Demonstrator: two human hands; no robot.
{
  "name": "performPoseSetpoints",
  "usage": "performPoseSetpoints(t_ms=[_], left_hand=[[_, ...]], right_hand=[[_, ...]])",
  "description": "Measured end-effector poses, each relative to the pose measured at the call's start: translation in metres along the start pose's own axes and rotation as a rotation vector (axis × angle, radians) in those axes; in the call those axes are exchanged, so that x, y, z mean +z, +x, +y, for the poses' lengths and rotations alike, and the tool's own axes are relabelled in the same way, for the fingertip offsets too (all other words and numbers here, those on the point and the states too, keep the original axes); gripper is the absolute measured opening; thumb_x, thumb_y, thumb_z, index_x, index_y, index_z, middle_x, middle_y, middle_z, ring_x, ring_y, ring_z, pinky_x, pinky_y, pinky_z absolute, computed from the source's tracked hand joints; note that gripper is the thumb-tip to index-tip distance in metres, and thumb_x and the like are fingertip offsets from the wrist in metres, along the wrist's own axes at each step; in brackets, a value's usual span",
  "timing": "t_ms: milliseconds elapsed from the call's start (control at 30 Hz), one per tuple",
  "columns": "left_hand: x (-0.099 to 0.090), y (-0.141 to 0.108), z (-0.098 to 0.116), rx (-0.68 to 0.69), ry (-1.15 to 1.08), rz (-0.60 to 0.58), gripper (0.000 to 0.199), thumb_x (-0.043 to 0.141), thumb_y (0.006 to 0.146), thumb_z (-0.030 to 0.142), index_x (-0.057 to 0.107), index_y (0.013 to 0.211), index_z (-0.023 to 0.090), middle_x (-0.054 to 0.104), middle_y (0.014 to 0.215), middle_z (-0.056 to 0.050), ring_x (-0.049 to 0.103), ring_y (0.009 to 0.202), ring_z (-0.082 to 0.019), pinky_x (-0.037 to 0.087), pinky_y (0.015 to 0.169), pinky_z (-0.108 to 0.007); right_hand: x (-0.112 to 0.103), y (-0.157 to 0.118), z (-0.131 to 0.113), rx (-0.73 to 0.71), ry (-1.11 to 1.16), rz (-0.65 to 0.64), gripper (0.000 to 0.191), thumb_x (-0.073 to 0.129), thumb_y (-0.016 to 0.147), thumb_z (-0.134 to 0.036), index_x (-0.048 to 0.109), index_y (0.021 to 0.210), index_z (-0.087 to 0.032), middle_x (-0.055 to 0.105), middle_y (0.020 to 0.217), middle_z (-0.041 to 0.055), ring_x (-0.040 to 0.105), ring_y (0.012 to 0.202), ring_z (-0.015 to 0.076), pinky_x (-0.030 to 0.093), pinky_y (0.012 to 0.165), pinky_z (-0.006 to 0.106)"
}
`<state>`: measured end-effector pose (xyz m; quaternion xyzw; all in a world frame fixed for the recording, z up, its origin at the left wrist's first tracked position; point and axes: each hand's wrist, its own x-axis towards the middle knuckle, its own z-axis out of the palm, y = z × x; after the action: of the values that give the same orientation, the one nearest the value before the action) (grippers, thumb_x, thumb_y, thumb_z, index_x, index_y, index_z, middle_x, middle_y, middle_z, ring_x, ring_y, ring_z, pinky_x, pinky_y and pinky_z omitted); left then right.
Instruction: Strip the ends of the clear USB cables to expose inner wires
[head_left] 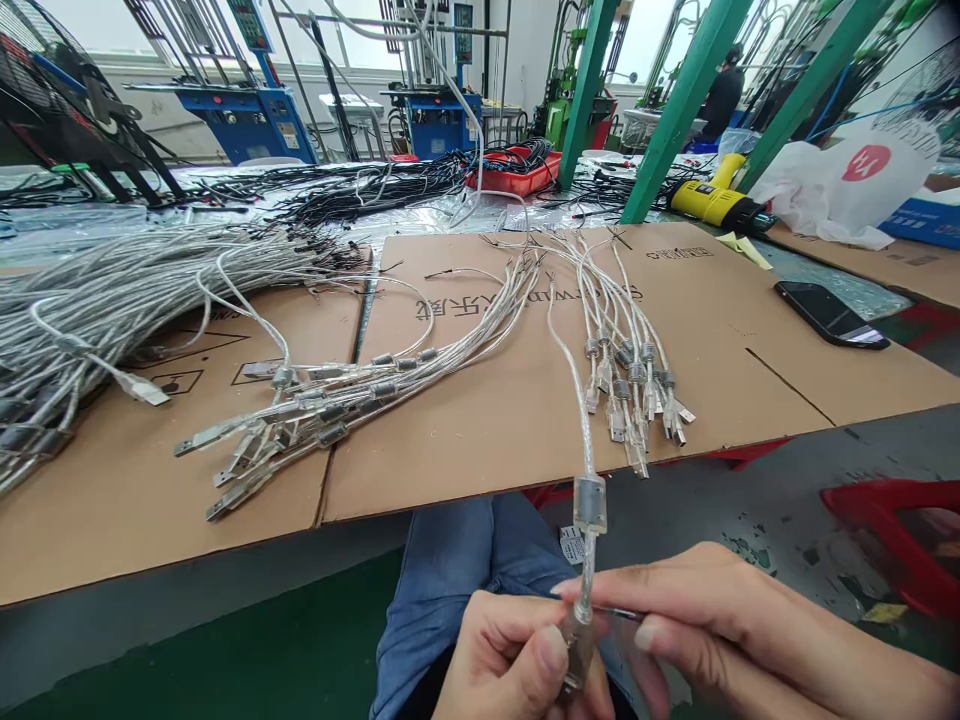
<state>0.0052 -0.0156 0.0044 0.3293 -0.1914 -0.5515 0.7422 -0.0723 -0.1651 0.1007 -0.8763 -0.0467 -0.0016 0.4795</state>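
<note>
My left hand [517, 660] is closed on the plug end of a clear-jacketed USB cable [585, 430], below the cardboard's front edge. The grey ferrite bead [589, 503] of this cable sits just above my fingers, and its far end lies on the cardboard. My right hand [712, 620] pinches a thin dark metal tool [622, 612], whose tip meets the plug's upper part. The tip itself is hidden by the plug and fingers. One bunch of USB cables [634, 350] lies right of the held cable, another bunch of cables [360, 390] to its left.
Flat cardboard [465, 440] covers the near tabletop. A thick heap of clear cables [112, 310] fills the left side. Farther back are black cables [375, 190], a red tray [517, 180] and green posts [682, 110]. A phone [829, 315] and yellow heat gun [712, 203] lie right.
</note>
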Motion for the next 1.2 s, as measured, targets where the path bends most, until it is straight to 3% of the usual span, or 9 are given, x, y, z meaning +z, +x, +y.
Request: performPoseSetpoints(t_ms=[67, 167, 367, 467, 767, 900, 1033, 1200], left_hand=[[0.001, 0.0, -0.001, 0.045, -0.084, 0.023, 0.037, 0.061, 0.075, 0.048, 0.074, 0.08, 0.014, 0.049, 0.049, 0.002, 0.035, 0.036, 0.002, 0.027, 0.035, -0.008], [0.001, 0.001, -0.004, 0.096, -0.179, 0.028, 0.023, 0.066, 0.075, 0.035, 0.072, 0.094, 0.025, 0.061, 0.061, 0.0, 0.044, 0.038, 0.002, 0.034, 0.038, -0.006], [0.002, -0.001, -0.003, 0.131, -0.244, 0.023, 0.017, 0.069, 0.073, 0.021, 0.071, 0.09, 0.022, 0.07, 0.07, -0.001, 0.057, 0.043, -0.001, 0.045, 0.045, -0.007], [0.003, -0.001, -0.002, 0.113, -0.267, 0.012, 0.017, 0.068, 0.074, 0.016, 0.07, 0.089, 0.023, 0.071, 0.072, 0.0, 0.06, 0.046, -0.001, 0.048, 0.047, -0.006], [0.005, 0.002, -0.001, 0.113, -0.277, 0.003, 0.015, 0.068, 0.074, 0.015, 0.07, 0.087, 0.021, 0.071, 0.073, 0.0, 0.061, 0.047, 0.0, 0.051, 0.048, -0.006], [0.006, 0.002, -0.002, 0.113, -0.255, 0.019, 0.016, 0.067, 0.074, 0.014, 0.07, 0.088, 0.022, 0.07, 0.072, 0.001, 0.061, 0.048, 0.0, 0.051, 0.048, -0.006], [0.004, 0.002, -0.001, 0.099, -0.245, 0.009, 0.016, 0.068, 0.073, 0.014, 0.07, 0.087, 0.021, 0.069, 0.071, 0.001, 0.061, 0.048, 0.0, 0.05, 0.047, -0.005], [0.003, 0.0, 0.0, 0.074, -0.249, 0.026, 0.014, 0.068, 0.073, 0.015, 0.07, 0.086, 0.021, 0.069, 0.068, 0.001, 0.061, 0.048, -0.001, 0.05, 0.047, -0.005]], right_hand=[[0.0, -0.003, 0.003, 0.0, 0.008, 0.089, 0.028, 0.036, 0.097, -0.024, 0.062, 0.105, -0.03, 0.069, 0.072, -0.0027, 0.065, 0.058, 0.0102, 0.049, 0.056, 0.013], [0.0, -0.006, 0.009, -0.008, -0.08, 0.165, 0.037, 0.047, 0.088, -0.011, 0.056, 0.114, -0.035, 0.071, 0.085, -0.0034, 0.067, 0.07, 0.0123, 0.05, 0.062, 0.015], [-0.001, -0.003, 0.007, -0.026, -0.237, 0.061, 0.03, 0.036, 0.092, -0.014, 0.063, 0.089, -0.025, 0.072, 0.073, 0.0014, 0.064, 0.054, 0.0136, 0.047, 0.05, 0.02], [-0.001, -0.002, 0.005, -0.026, -0.289, 0.062, 0.031, 0.033, 0.095, -0.02, 0.062, 0.086, -0.025, 0.072, 0.072, 0.0023, 0.066, 0.056, 0.0141, 0.046, 0.047, 0.02], [-0.003, -0.001, 0.008, -0.123, -0.371, 0.029, 0.027, 0.035, 0.089, -0.008, 0.057, 0.082, -0.021, 0.071, 0.07, 0.0028, 0.064, 0.049, 0.0136, 0.046, 0.047, 0.021], [-0.004, -0.002, 0.008, -0.108, -0.42, 0.012, 0.028, 0.035, 0.089, -0.008, 0.06, 0.085, -0.019, 0.073, 0.083, 0.0068, 0.068, 0.058, 0.0158, 0.047, 0.049, 0.022], [-0.007, 0.0, 0.007, -0.121, -0.387, -0.012, 0.029, 0.035, 0.089, -0.009, 0.061, 0.084, -0.02, 0.074, 0.081, 0.005, 0.07, 0.066, 0.0166, 0.049, 0.053, 0.021], [-0.009, 0.005, 0.004, -0.166, -0.315, 0.015, 0.03, 0.035, 0.087, -0.006, 0.06, 0.079, -0.02, 0.073, 0.077, 0.0035, 0.066, 0.053, 0.0124, 0.048, 0.051, 0.018]])
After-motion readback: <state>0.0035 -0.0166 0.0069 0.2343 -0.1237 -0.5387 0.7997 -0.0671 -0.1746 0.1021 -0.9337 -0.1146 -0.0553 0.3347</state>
